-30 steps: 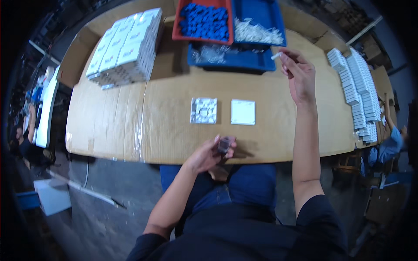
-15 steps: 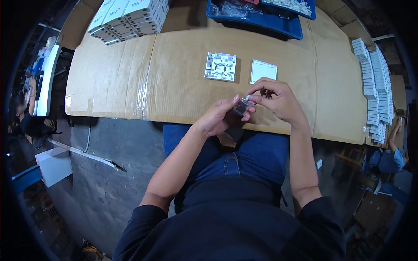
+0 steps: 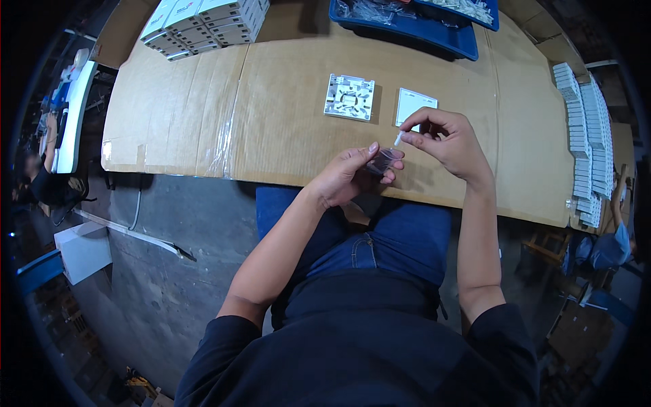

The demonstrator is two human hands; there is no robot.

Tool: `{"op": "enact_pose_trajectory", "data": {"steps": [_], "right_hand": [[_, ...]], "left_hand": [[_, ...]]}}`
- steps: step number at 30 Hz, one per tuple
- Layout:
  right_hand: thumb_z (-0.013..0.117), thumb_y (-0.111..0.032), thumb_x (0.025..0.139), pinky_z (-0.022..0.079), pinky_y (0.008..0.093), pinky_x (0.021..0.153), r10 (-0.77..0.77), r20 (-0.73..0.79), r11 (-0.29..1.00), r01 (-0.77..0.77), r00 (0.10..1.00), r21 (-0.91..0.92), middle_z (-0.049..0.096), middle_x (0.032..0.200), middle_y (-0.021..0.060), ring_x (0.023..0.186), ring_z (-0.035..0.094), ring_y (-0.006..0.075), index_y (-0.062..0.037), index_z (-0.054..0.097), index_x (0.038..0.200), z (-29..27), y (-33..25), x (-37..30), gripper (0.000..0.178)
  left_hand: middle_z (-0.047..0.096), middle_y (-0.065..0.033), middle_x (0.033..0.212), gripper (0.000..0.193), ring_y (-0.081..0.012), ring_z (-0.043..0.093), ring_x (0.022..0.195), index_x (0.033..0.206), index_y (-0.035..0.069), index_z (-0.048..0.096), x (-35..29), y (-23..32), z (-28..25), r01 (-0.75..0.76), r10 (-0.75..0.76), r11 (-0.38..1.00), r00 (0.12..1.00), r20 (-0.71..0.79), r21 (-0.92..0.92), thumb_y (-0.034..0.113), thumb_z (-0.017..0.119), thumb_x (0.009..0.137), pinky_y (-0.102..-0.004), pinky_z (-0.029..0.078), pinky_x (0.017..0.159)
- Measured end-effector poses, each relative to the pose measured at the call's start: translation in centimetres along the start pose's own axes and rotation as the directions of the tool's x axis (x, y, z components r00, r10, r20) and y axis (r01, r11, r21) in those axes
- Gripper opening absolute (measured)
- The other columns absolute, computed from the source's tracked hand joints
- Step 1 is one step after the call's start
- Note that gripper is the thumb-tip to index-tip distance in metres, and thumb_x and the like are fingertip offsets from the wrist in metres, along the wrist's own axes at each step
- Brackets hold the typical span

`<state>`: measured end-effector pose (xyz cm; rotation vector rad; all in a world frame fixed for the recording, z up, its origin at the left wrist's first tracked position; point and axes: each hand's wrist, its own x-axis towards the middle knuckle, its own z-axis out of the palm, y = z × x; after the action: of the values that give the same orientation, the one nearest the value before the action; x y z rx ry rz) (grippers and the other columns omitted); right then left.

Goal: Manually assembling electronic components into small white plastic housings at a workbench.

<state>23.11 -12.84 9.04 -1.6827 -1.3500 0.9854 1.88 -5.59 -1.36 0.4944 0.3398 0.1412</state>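
My left hand (image 3: 342,175) is closed round a small clear plastic bag (image 3: 384,161) near the front edge of the table. Just to the right and above it, my right hand (image 3: 441,141) pinches a small white stick-like piece (image 3: 398,138) between thumb and fingertips, apart from the bag. Beyond my hands lies an open square white plastic box (image 3: 349,98) with moulded inner parts showing. A flat white square cover (image 3: 414,105) lies to its right, partly hidden by my right hand.
White boxes (image 3: 203,27) are stacked at the back left of the cardboard-covered table (image 3: 278,122). Blue trays (image 3: 407,34) with clear bags and small white parts stand at the back. Tall stacks of white pieces (image 3: 586,142) line the right edge. Other people work at both sides.
My right hand has drawn away from the bag, up and to the right, with the white piece in its fingers. My left hand still holds the bag. The whole view has shifted slightly.
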Motion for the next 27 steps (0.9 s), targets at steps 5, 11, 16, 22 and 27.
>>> {"op": "enact_pose_trajectory", "data": {"steps": [5, 11, 16, 22, 27], "right_hand": [[0.08, -0.009, 0.088, 0.037, 0.0234, 0.059, 0.016, 0.133, 1.0, -0.014, 0.991, -0.02, 0.06, 0.068, -0.0048, 0.065, 0.046, 0.0035, -0.0044, 0.078, 0.098, 0.5, 0.9, 0.2, 0.012], [0.076, -0.004, 0.089, 0.047, 0.0239, 0.072, 0.02, 0.304, 0.99, -0.061, 0.952, 0.126, 0.065, 0.095, 0.0015, 0.078, 0.057, 0.0071, -0.0001, 0.075, 0.101, 1.0, 1.0, 0.6, 0.013], [0.071, -0.004, 0.093, 0.051, 0.0281, 0.086, 0.023, 0.407, 0.999, -0.006, 0.913, -0.042, 0.065, 0.113, 0.0068, 0.097, 0.063, 0.0146, 0.0025, 0.074, 0.104, 0.7, 0.5, 1.3, 0.013], [0.06, -0.012, 0.102, 0.051, 0.0321, 0.095, -0.005, 0.516, 1.0, 0.011, 0.857, -0.008, 0.065, 0.124, 0.0102, 0.105, 0.064, 0.0192, 0.0039, 0.073, 0.108, 1.0, 1.3, 1.2, 0.021], [0.056, -0.017, 0.106, 0.05, 0.0326, 0.097, -0.015, 0.509, 0.999, -0.007, 0.861, 0.041, 0.066, 0.126, 0.011, 0.108, 0.064, 0.0184, 0.0045, 0.072, 0.113, 1.6, 2.2, 1.0, 0.028]], "left_hand": [[0.071, -0.0088, 0.113, 0.052, -0.0173, 0.068, 0.095, 0.129, -0.001, 0.061, 0.0, -0.1, -0.2, -0.005, 0.005, 1.0, 1.0, -0.004, -0.009, 0.046, 0.052, 0.107, -0.0359, 0.057, 0.09], [0.072, -0.007, 0.111, 0.049, -0.0137, 0.069, 0.095, 0.127, 0.001, 0.064, 0.3, -0.4, -0.5, -0.003, 0.003, 1.0, 1.0, 0.008, 0.028, 0.044, 0.054, 0.107, -0.0337, 0.057, 0.09], [0.071, -0.0075, 0.105, 0.043, -0.0145, 0.069, 0.095, 0.121, 0.002, 0.066, 0.2, -0.3, -0.4, -0.004, 0.004, 1.0, 1.0, 0.007, 0.023, 0.041, 0.057, 0.106, -0.0328, 0.057, 0.09], [0.072, -0.0072, 0.102, 0.039, -0.015, 0.07, 0.094, 0.115, 0.005, 0.067, 0.5, -0.9, -1.3, -0.004, 0.005, 1.0, 1.0, 0.012, -0.014, 0.041, 0.057, 0.106, -0.0333, 0.057, 0.09], [0.073, -0.0078, 0.102, 0.039, -0.0156, 0.071, 0.095, 0.117, 0.005, 0.066, 0.4, -0.8, -1.6, 0.002, -0.002, 1.0, 1.0, 0.008, -0.019, 0.041, 0.055, 0.107, -0.0337, 0.058, 0.09]]}}
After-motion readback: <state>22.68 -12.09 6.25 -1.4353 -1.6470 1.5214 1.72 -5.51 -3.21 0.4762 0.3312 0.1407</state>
